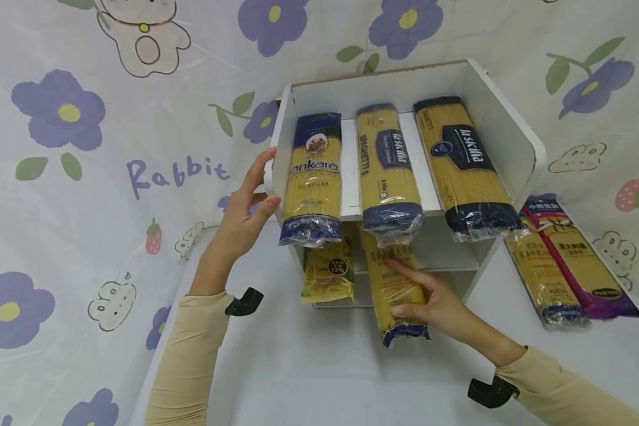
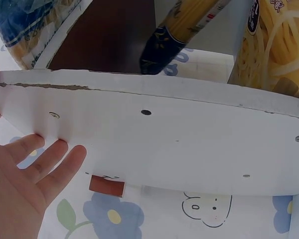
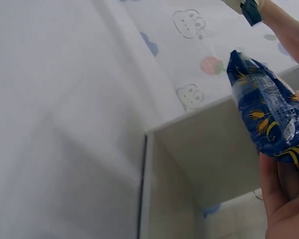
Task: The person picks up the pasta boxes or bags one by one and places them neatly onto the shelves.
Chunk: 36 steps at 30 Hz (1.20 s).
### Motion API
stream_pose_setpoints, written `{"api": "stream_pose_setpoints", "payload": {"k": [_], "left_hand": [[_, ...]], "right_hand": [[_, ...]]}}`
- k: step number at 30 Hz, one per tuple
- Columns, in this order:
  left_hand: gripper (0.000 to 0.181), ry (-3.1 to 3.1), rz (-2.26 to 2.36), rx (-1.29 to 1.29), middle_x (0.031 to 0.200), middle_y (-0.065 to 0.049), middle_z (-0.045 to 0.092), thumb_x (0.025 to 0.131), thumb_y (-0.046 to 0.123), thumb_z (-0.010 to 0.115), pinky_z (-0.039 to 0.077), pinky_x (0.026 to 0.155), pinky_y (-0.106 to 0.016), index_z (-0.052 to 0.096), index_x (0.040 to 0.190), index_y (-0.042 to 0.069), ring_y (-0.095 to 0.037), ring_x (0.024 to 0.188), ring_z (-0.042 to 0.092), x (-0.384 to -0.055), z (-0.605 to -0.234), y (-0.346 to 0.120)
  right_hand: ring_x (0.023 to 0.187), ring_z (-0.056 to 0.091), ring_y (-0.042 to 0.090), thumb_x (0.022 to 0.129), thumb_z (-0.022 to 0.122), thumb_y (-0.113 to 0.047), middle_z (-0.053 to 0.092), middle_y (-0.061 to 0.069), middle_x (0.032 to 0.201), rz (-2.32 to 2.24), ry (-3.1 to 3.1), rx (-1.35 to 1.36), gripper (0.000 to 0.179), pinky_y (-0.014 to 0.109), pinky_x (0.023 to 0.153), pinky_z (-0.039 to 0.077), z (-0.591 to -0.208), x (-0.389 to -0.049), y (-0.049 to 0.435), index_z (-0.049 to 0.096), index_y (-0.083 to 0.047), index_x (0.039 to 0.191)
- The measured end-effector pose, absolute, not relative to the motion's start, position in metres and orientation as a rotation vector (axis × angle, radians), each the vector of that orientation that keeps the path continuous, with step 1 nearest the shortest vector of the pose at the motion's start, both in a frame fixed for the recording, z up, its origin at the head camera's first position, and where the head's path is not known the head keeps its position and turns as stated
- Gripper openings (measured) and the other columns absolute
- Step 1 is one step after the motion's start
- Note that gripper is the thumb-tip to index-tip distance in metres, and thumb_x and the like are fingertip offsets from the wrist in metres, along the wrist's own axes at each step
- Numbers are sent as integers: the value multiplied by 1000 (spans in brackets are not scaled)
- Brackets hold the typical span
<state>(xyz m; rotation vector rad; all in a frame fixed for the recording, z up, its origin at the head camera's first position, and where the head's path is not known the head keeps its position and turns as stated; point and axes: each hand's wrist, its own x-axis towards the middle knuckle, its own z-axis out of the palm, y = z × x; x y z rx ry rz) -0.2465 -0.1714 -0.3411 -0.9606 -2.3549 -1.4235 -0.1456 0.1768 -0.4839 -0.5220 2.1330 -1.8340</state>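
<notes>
Right hand [image 1: 439, 305]: grips a yellow pasta packet [image 1: 389, 290], thumb across the near part, index finger stretched along the top face; the right wrist view shows other fingers underneath, close to the blue end [image 3: 266, 109]. Left hand [image 1: 238, 219]: holds no packet; fingers spread and slightly bent, fingertips resting on the outer face of the shelf's left side panel [image 2: 154, 139].

Held packet: in the lower level of the white shelf [image 1: 492, 118], below the upper tier, its near portion jutting past the front. Long axis runs front to back, near end a little to the right; blue end faces the person, far end hidden under the upper tier.

Handling, judged by look: modest weight, stiff lengthwise from the dry strands, which would probably snap if bent. Film glossy, likely slippery; the crimped end looks loose and crumply. Better hold: around the body near mid-length, thumb and fingers on opposite faces, not by the end film.

Beside it on the left, a smaller yellow bag [image 1: 327, 278]. Above, an ankara packet [image 1: 313, 183] and two la sicilia packets [image 1: 389, 171] [image 1: 468, 160]. Farther right, two more packets [image 1: 545, 278] [image 1: 591, 260] on the white table [image 1: 309, 367].
</notes>
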Motion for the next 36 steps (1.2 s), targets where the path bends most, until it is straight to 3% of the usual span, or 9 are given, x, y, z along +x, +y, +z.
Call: {"api": "stream_pose_setpoints", "payload": {"k": [12,21,25,28,30,36], "left_hand": [[76,-2383,-1408,-941,156,8,42,91,71,47,52,100,-51,21,156,41,-20,130,52,-244,-340,-171],[78,-2343,-1428,-972,154,4,44,92,70,47,48,103,-54,22,157,36,-19,129,52,-247,-343,-172],[78,-2359,-1420,-953,155,5,44,91,71,47,49,103,-52,22,156,38,-19,130,52,-245,-341,-172],[78,-2363,-1417,-943,155,4,43,90,72,46,49,103,-53,22,156,38,-20,130,52,-245,-341,-172],[78,-2360,-1418,-944,154,3,44,90,72,46,49,102,-54,22,156,38,-20,129,52,-245,-341,-173],[75,-2366,-1411,-953,150,1,48,92,70,46,49,103,-50,22,156,40,-18,127,53,-246,-342,-174]], "right_hand": [[116,59,2,86,75,-8,6,7,169,-1954,2037,-462,89,22,89,57,-499,-139,161,25,-27,158],[126,50,-7,87,75,-8,7,5,169,-1990,2047,-480,89,17,95,52,-501,-138,155,24,-26,158],[144,37,17,87,75,-12,9,3,169,-1975,2076,-445,88,15,97,50,-499,-137,155,25,-29,158],[148,27,35,88,74,-13,10,3,168,-1971,2088,-427,86,14,97,50,-496,-137,154,25,-29,158],[147,30,31,89,74,-13,11,3,168,-1969,2102,-430,85,15,96,50,-495,-137,154,26,-30,157],[134,42,-4,86,76,-9,13,9,168,-1975,2131,-520,86,15,95,52,-495,-137,154,28,-23,157]]}}
